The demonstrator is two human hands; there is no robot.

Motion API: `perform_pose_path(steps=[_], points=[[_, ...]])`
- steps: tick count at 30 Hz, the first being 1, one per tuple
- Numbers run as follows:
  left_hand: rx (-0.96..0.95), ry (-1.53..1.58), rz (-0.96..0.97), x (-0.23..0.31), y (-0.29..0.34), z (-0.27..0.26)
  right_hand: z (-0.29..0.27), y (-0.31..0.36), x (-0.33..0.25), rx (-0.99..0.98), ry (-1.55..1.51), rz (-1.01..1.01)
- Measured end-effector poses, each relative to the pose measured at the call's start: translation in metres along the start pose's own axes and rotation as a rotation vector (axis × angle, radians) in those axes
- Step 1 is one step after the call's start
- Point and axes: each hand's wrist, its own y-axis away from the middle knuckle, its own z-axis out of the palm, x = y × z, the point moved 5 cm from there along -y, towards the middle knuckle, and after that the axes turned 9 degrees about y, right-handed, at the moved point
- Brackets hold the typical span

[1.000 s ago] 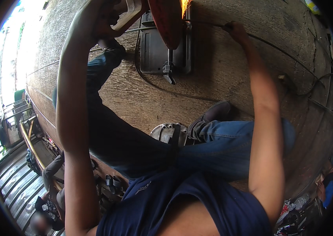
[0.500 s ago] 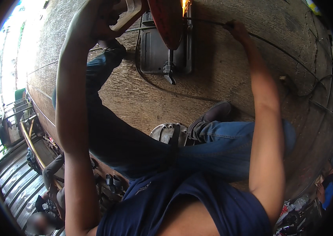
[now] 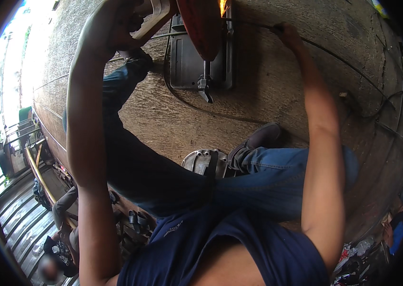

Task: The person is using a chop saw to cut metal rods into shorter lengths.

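The left grip [image 3: 124, 25] curls closed round the beige D-shaped handle [image 3: 159, 23] of a cutting saw with a tapered red guard [image 3: 200, 31] and a black rectangular base [image 3: 182, 62], which stands on the rough brown floor [image 3: 163, 131]; shade hides how tightly the fingers press. The right grip [image 3: 287, 35] is closed on a thin dark rod [image 3: 254, 23], which runs to the guard's right side, where orange sparks [image 3: 223, 7] fly.

To cut well, the left grip should press lightly and evenly, and the right grip hold the rod level and square without twisting, well apart from the wheel. Whether the dark metal crank [image 3: 205, 88] has the rod clamped cannot be told; firm clamping would help prevent binding.
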Motion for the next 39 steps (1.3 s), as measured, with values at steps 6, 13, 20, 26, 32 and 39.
perform_pose_path(steps=[6,13,20,26,32,39], points=[[0.097,0.110,-0.128,-0.049,-0.002,-0.003,-0.001,-0.004,0.000,0.033,0.000,-0.032],[0.048,-0.107,0.142,-0.014,0.010,0.000,0.003,-0.003,0.004,0.022,0.026,-0.025],[0.065,-0.059,0.036,-0.006,0.004,0.001,0.000,-0.004,0.001,0.051,0.017,-0.033],[0.123,-0.394,-0.035,-0.039,0.000,-0.003,-0.006,-0.003,-0.005,0.061,0.012,-0.020],[0.045,-0.170,-0.088,-0.073,0.000,-0.016,-0.005,-0.004,-0.005,0.052,0.011,-0.015],[0.198,0.490,-0.107,-0.035,0.009,-0.002,-0.005,-0.006,-0.004,0.036,-0.002,-0.017]])
